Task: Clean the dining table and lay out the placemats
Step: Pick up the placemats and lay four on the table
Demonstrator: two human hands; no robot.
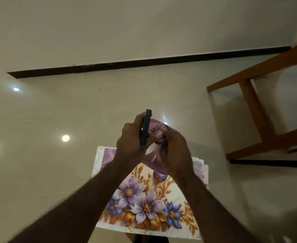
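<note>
Nearest to me are the two forearms, which enter from 7 and 5 o'clock and meet at the centre of my view. The left hand (132, 140) grips a dark phone (145, 130), fingers curled round its edge, and holds it upright. The right hand (175, 150) shows me only its back. Its fingers bend inward toward a purple thing (155, 124) just beside the phone, but with the blur I cannot tell whether they really hold it or what it is. Under the wrists, toward 6 o'clock, is a flowered placemat (144, 204), flat and face up. What carries it is hidden from me. Around it I see only shiny floor (56, 111), and a wooden frame (256, 109) stands at 2 o'clock, well apart. I see no table top. I judge that the work is at the gathering step, with the mat in reach but not yet laid out. The next move, I think, needs at least one hand free: put the phone somewhere safe first, then take the mat by its edge and carry it level to its place.
</note>
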